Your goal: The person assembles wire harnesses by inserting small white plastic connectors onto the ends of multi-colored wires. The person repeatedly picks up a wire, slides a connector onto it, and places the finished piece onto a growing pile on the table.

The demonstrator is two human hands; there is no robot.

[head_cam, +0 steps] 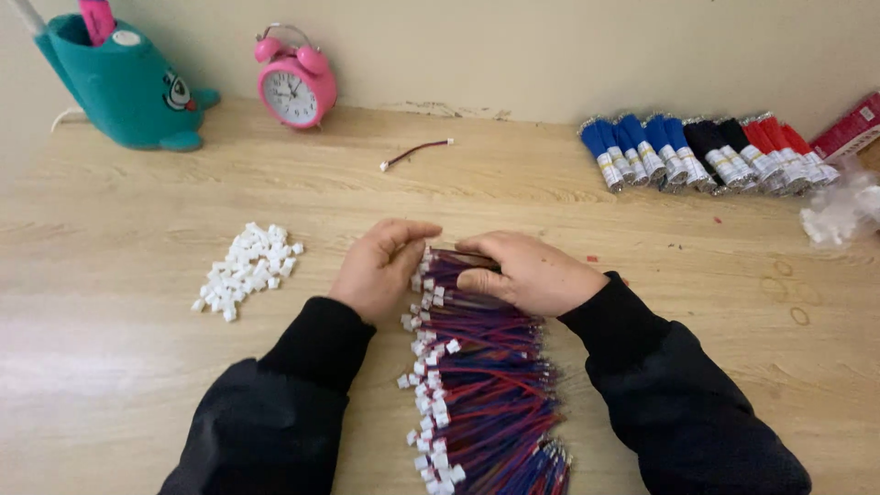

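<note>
A long heap of short red and blue wires [486, 385] with white plug ends lies on the wooden table [119, 275], running from between my hands to the near edge. My left hand [378, 268] rests against the heap's far left end, fingers curled onto the white plugs. My right hand [527, 272] lies over the far right end, fingers closed on the wires there. Both sleeves are black. A pile of loose white plastic connectors [247, 269] sits to the left of my left hand.
A single wire with white plugs [417, 153] lies farther back. Bundles of blue, black and red wires [706, 151] lie at the back right, beside clear plastic bags [839, 211]. A pink alarm clock [295, 87] and a teal whale-shaped holder [124, 82] stand by the wall.
</note>
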